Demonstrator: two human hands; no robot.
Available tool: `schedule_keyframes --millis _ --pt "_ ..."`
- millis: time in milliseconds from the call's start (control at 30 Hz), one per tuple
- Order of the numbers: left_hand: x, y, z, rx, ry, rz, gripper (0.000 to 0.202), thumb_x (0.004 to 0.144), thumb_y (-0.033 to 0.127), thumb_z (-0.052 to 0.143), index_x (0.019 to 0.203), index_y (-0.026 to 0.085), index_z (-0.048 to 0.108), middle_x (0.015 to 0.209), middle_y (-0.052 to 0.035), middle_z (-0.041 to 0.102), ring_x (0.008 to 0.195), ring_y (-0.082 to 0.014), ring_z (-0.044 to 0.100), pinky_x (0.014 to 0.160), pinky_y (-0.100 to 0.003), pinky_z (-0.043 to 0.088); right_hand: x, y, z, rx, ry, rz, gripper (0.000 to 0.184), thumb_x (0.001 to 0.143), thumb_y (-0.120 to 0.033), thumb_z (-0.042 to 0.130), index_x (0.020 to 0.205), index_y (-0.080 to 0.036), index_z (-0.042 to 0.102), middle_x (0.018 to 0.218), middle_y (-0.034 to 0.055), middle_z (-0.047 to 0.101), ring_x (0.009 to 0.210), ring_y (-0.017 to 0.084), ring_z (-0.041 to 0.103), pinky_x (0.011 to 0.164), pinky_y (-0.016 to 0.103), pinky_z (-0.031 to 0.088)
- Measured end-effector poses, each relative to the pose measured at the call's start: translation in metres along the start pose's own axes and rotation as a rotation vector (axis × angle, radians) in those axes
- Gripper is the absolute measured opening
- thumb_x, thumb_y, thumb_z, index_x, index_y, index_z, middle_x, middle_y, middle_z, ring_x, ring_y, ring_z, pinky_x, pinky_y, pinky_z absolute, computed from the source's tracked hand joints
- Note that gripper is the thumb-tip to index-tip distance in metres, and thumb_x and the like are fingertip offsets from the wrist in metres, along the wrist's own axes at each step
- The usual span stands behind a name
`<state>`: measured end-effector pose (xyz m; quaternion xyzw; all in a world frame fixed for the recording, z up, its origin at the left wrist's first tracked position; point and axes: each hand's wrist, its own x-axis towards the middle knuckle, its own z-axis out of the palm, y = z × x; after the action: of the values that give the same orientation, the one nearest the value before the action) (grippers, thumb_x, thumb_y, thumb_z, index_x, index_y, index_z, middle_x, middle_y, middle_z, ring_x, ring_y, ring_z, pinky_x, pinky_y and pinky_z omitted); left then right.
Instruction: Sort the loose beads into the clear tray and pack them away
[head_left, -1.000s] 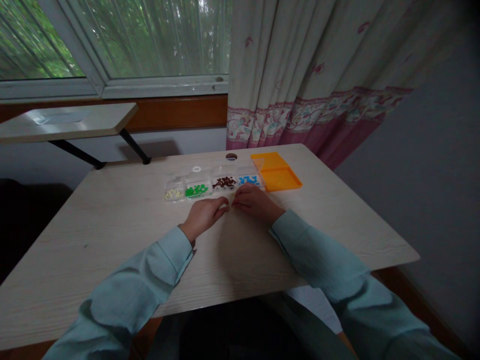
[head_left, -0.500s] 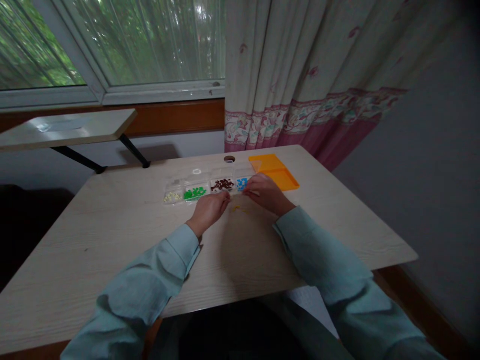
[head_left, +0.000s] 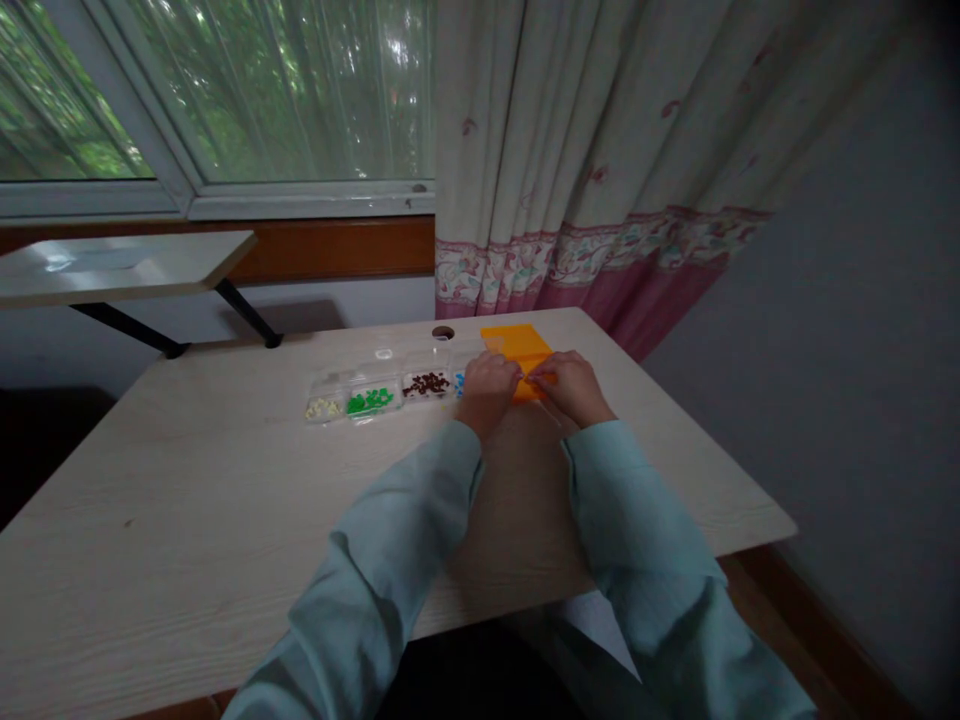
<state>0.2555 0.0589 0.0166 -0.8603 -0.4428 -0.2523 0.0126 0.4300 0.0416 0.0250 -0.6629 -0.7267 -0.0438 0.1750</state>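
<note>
My left hand (head_left: 487, 392) and my right hand (head_left: 574, 388) meet above the front part of an orange open case (head_left: 519, 343). Both have their fingers pinched together, tips nearly touching; whatever is between them is too small to make out. Left of them stands a row of small clear boxes. One holds brown bits (head_left: 427, 385), another green bits (head_left: 370, 402), and the leftmost cream bits (head_left: 324, 408). Some blue bits (head_left: 459, 383) show just beside my left hand, which hides the rest of them.
The pale wooden table (head_left: 225, 500) has a round cable hole (head_left: 443, 333) near its back edge. A raised shelf (head_left: 127, 265) on black legs stands at the back left. Behind the table hang a curtain (head_left: 585, 180) and a window (head_left: 300, 90).
Both hands have moved right, from in front of the boxes to over the orange case, and come closer together. My left hand now covers most of the blue bits. The view has shifted slightly.
</note>
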Motion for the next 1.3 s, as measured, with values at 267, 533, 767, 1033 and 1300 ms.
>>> schedule_keyframes --millis 267,533,767,1033,1300 --pt "-0.024 -0.029 -0.031 0.087 0.057 0.016 0.029 0.098 0.036 0.044 0.095 0.021 0.069 0.089 -0.0085 0.062 0.094 -0.0239 0.051 0.078 -0.036 0.035 0.001 -0.013 -0.01 0.033 0.049 -0.088 0.02 0.088 -0.029 0.059 0.093 -0.022 0.077 0.101 0.0058 0.074 0.1 0.023 0.058 0.088 0.034 0.038" --pt "-0.102 -0.076 -0.074 0.106 0.018 0.089 0.033 0.099 0.038 0.043 0.098 0.022 0.072 0.082 -0.0074 0.062 0.086 -0.0219 0.052 0.074 -0.034 0.036 -0.008 -0.051 -0.007 0.175 0.018 -0.312 0.014 0.085 -0.026 0.064 0.088 -0.018 0.075 0.095 0.0064 0.072 0.095 0.021 0.058 0.088 0.033 0.037" --pt "-0.123 -0.07 -0.075 0.084 -0.137 0.082 0.023 0.093 0.041 0.056 0.098 0.023 0.07 0.09 -0.0061 0.064 0.093 -0.0226 0.055 0.08 -0.035 0.04 -0.022 -0.094 0.015 0.257 -0.201 -0.574 0.012 0.085 -0.025 0.065 0.09 -0.019 0.075 0.089 0.006 0.07 0.09 0.019 0.057 0.083 0.031 0.038" --pt "-0.121 -0.062 -0.068 0.09 -0.191 0.021 0.015 0.09 0.033 0.061 0.097 0.021 0.066 0.094 -0.0062 0.064 0.095 -0.0225 0.056 0.083 -0.035 0.042 -0.03 -0.108 0.014 0.139 -0.222 -0.558 0.013 0.086 -0.022 0.063 0.089 -0.019 0.075 0.088 0.0069 0.068 0.091 0.02 0.055 0.081 0.031 0.036" --pt "-0.121 -0.061 -0.066 0.099 -0.188 0.021 0.015 0.094 0.03 0.054 0.094 0.018 0.064 0.092 -0.0069 0.065 0.093 -0.0229 0.056 0.083 -0.035 0.043 -0.027 -0.104 0.017 0.165 -0.236 -0.547 0.013 0.086 -0.021 0.063 0.088 -0.018 0.075 0.088 0.006 0.067 0.09 0.019 0.055 0.08 0.03 0.036"
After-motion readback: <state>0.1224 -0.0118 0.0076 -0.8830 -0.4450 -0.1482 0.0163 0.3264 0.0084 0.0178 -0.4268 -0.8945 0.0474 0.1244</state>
